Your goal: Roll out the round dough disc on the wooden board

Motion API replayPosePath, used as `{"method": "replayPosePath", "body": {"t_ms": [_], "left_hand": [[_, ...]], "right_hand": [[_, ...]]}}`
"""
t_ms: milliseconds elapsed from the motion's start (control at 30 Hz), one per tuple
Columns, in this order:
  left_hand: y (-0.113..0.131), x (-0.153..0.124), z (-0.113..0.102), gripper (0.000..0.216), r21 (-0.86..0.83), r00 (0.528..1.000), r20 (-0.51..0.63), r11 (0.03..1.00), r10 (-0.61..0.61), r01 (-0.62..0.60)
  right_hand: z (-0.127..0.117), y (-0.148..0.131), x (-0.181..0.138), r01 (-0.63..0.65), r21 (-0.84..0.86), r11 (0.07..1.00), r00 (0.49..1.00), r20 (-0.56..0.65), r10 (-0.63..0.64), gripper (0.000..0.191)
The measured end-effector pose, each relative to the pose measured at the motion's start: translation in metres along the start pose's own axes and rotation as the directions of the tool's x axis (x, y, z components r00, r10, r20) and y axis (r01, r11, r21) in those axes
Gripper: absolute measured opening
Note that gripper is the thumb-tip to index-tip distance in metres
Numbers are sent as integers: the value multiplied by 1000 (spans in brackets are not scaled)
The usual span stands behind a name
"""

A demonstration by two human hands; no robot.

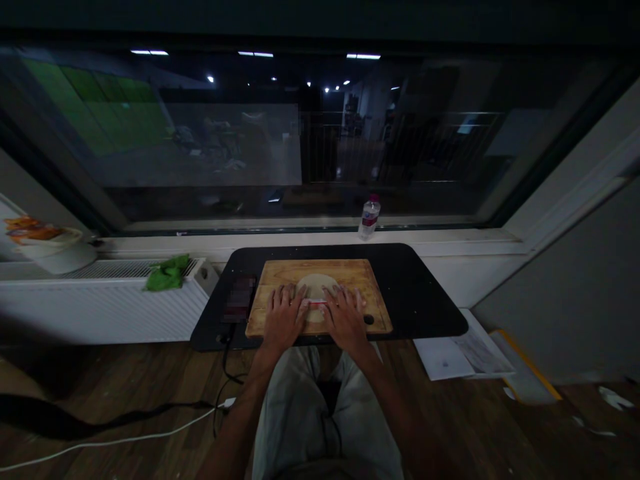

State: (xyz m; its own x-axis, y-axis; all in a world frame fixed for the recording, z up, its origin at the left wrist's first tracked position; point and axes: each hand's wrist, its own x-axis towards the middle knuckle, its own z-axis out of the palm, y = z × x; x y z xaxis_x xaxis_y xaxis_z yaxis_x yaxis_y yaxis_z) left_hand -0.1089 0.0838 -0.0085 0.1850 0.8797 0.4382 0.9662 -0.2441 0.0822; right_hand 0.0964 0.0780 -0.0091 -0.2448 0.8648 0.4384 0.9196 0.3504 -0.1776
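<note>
A pale, round, flat sheet that looks like dough point(316, 287) lies on a wooden cutting board point(280, 270). Across its lower part runs a thin red-and-white stick point(317, 304), visible only between my thumbs; its ends are hidden beneath my hands. My left hand point(286, 315) rests palm down at the left side of the sheet, fingers stretched forward and apart. On the right side, my right hand point(346, 313) lies in the same way, its fingers spread over the sheet's edge and the board. Neither hand's fingers wrap round the stick.
The board sits on a black table point(420, 293), with a dark pixelated device point(239, 299) and cable at left. A water bottle point(369, 219) stands on the windowsill behind. A green cloth point(169, 272) hangs over the radiator point(125, 307). Papers point(460, 353) lie at lower right.
</note>
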Motion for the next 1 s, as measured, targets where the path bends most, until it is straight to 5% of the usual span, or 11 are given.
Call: {"method": "replayPosePath", "body": {"t_ms": [633,1000], "left_hand": [[-21,43,11,53,14,998,37,999,-42,42],[-33,102,22,56,39,996,55,997,-67,65]], "right_hand": [[13,15,61,-48,-29,998,992,113,51,50],[17,22,113,-101,-42,994,982,156,106,60]]}}
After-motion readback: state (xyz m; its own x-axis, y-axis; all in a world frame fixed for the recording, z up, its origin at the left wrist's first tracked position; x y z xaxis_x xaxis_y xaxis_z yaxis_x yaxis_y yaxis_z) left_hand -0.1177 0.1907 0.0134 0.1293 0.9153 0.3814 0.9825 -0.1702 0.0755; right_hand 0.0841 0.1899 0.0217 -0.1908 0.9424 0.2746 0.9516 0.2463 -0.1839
